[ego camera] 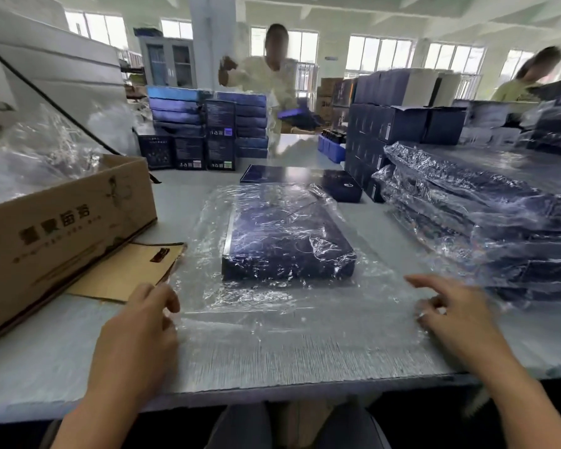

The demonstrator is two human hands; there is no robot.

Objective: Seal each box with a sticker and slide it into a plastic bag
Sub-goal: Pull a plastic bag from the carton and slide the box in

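Head view shows us a dark blue box (285,241) lying flat in the middle of the grey table (272,358). The box is all the way inside a clear plastic bag (272,319). The open end of the bag lies flat on the table and points at us. Our left hand (140,322) is at the near left corner of the bag with its fingers curled. It touches the plastic, but we cannot tell if it pinches it. Our right hand (454,315) is at the near right edge of the bag. Its fingers are spread and loose and hold nothing. On the left sits a big brown cardboard box (62,228) with its flap lying on the table. On the right is a pile of bagged boxes (483,222). Just behind the bag lies a small dark box (342,187). More stacks of dark boxes (208,131) stand at the back. A person (269,76) stands across the table, looking blurry.
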